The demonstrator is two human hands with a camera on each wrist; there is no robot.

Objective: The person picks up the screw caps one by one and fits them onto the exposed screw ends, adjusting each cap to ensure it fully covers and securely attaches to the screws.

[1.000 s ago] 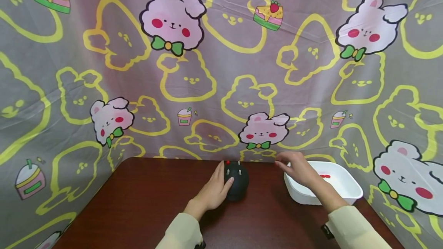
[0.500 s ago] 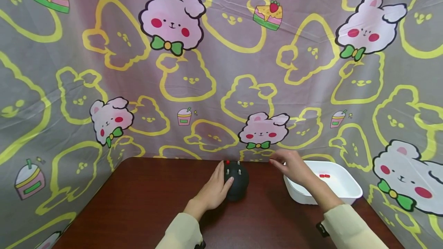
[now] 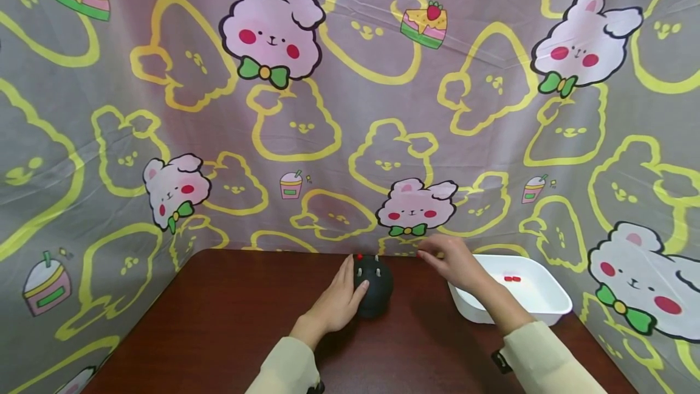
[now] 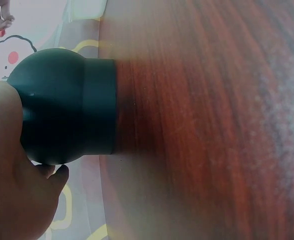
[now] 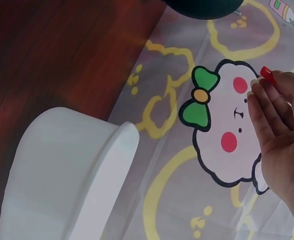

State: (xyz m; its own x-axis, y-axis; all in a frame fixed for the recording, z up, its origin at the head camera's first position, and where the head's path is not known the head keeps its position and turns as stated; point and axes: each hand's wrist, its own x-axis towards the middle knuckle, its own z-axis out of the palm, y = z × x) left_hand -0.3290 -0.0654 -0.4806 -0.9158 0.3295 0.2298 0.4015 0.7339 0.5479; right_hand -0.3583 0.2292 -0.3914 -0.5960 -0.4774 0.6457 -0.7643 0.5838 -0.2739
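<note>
A black ball-shaped object (image 3: 378, 297) with a short cylindrical base stands upright on the table. Several small pale pegs (image 3: 378, 272) stick up from its top, and a red bit (image 3: 360, 256) shows at its back left. My left hand (image 3: 336, 301) holds the ball's left side, thumb in front; in the left wrist view the ball (image 4: 57, 110) hides part of the fingers. To the right, my right hand (image 3: 452, 261) hovers in the air, apart from the ball. Its thumb and fingertips pinch a small red piece (image 5: 268, 75), seen clearest in the right wrist view.
A white plastic tub (image 3: 474, 310) stands on the right of the table, partly behind my right forearm. Small red pieces (image 3: 512, 279) lie inside it. Brown wood table (image 3: 229, 309) meets a patterned cloth (image 3: 339, 163) at the back and sides.
My right hand has moved left, from above the tub's left edge toward the ball, carrying the red piece. My left hand and the ball have stayed put.
</note>
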